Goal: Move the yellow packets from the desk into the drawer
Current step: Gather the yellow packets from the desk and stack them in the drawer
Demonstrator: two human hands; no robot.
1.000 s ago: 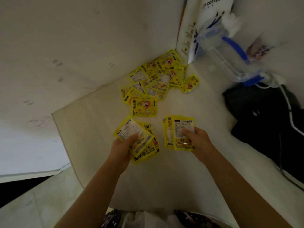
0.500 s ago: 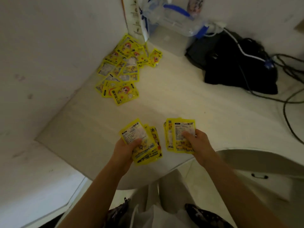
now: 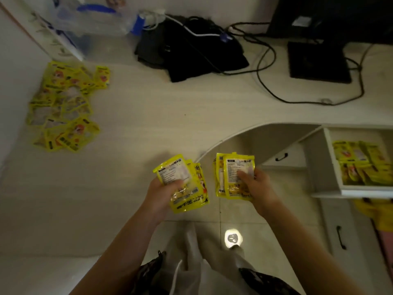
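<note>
Over the curved front edge of the desk [image 3: 148, 128] I see both forearms reaching forward from the bottom of the view, bare, angled inward toward each other. My left hand [image 3: 163, 194] is curled around a fanned stack of yellow packets [image 3: 185, 184], thumb pressed across the top packet's white label, fingers hidden beneath; the stack tilts a little to the left. My right hand [image 3: 257, 188] grips a second stack [image 3: 234, 175], thumb on its printed label, packets upright and squared together. The two stacks sit just beside each other without touching, the left one above the desk's edge, the right one past that edge over the tiled floor [image 3: 265, 226].

Far to the left of the desk's edge, near the wall, a loose pile of packets [image 3: 63, 107] lies spread on the desk top. To the right of the edge, the open drawer [image 3: 331, 167] already holds more packets [image 3: 361, 162] laid in overlapping rows. Toward the back of the desk I see a black bag [image 3: 191, 52] with cables trailing across it, and a clear plastic container [image 3: 95, 20] with a blue handle, blurred.
</note>
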